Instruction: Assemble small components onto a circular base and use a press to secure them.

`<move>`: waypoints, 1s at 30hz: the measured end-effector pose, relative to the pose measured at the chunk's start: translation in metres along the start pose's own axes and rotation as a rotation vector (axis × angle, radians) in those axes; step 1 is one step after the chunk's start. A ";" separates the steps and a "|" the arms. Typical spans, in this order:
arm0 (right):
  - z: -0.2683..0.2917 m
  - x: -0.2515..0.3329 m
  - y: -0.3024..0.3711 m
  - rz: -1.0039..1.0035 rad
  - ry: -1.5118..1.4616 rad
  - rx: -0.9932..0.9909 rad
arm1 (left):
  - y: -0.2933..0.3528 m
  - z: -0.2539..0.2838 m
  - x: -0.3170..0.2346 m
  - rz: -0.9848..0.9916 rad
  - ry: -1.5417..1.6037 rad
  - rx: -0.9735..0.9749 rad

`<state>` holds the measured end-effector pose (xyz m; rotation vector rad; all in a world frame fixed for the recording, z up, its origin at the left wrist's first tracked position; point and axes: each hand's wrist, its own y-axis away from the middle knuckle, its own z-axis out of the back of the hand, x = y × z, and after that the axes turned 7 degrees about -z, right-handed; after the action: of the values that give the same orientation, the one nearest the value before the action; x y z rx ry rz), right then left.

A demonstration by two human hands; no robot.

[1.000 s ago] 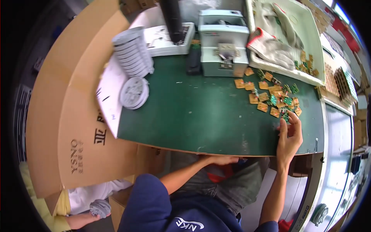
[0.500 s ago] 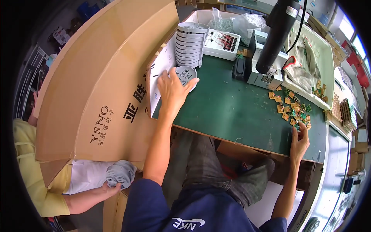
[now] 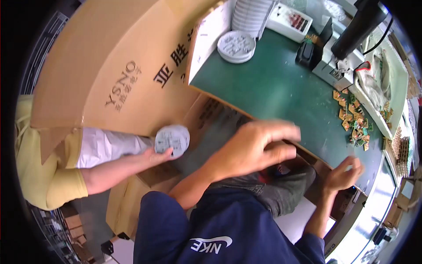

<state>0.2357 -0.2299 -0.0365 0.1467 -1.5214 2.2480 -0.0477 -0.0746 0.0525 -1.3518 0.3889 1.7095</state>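
Observation:
My left hand [image 3: 259, 147], smeared by motion, hovers over the table's front edge with fingers stretched out and thumb apart; nothing shows in it. Close to the table's front right corner is my right hand [image 3: 345, 175], its fingers curled toward the thumb; anything between them is too small to make out. The nearest things to it are small yellow and green circuit boards [image 3: 351, 115] in a loose pile. Grey round plastic housings [image 3: 237, 44] lie on the table's far left, beside a tall stack of like housings [image 3: 250, 18].
A co-worker's hand [image 3: 151, 160] at left holds grey round housings [image 3: 172, 140] beside a large cardboard box [image 3: 101, 66]. On the green table [image 3: 263, 75] stand a white tray [image 3: 285, 21], a machine with a black cylinder [image 3: 358, 33] and a pale bin [image 3: 382, 121] with gloves.
My left hand has left the grey housing and swung right and nearer me. My right hand has drawn back from the boards. The co-worker's housings have risen and tilted; the view has shifted.

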 end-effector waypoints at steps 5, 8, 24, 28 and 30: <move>-0.030 0.168 0.094 -0.648 -1.099 1.437 | 0.091 -0.021 -0.003 0.075 0.424 0.312; -0.106 0.225 0.159 -0.627 -1.270 1.455 | 0.117 -0.024 -0.002 0.051 0.498 0.327; -0.159 0.116 0.152 -1.543 -1.599 1.067 | 0.144 -0.027 0.027 0.235 0.674 0.508; -0.181 -0.059 0.189 -1.469 -1.689 0.647 | 0.129 -0.045 0.035 0.303 0.780 0.581; -0.186 -0.068 0.204 -1.455 -1.664 0.649 | 0.132 -0.042 0.043 0.400 0.851 0.517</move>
<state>0.2437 -0.1442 -0.3072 2.6165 -0.3467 0.8878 -0.1265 -0.1578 -0.0363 -1.5988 1.5494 1.0986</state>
